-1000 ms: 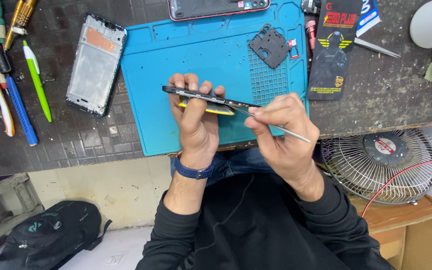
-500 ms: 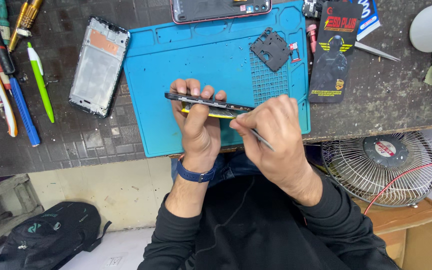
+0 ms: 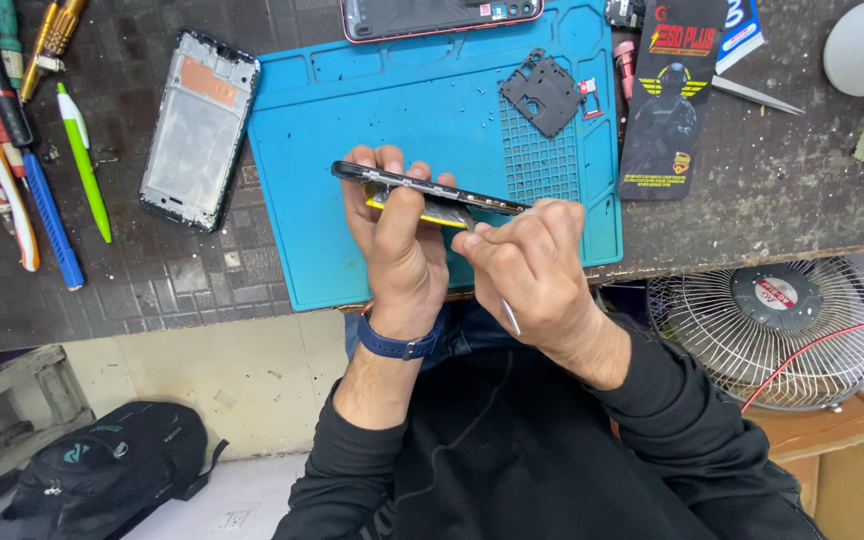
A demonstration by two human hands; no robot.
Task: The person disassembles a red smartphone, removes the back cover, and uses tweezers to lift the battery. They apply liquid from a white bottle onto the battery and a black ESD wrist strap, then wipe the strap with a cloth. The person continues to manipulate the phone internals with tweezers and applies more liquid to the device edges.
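The left hand [image 3: 402, 245] gripped a thin black phone body with a yellow part beneath [image 3: 422, 195], edge-up above the blue silicone work mat [image 3: 432, 110] on the tabletop. The right hand [image 3: 527, 265] was closed around a slim metal tool [image 3: 509, 315] — its tip at the phone's right end. This looked like prying along the seam; continuing it would call for light, steady pressure — no twisting.
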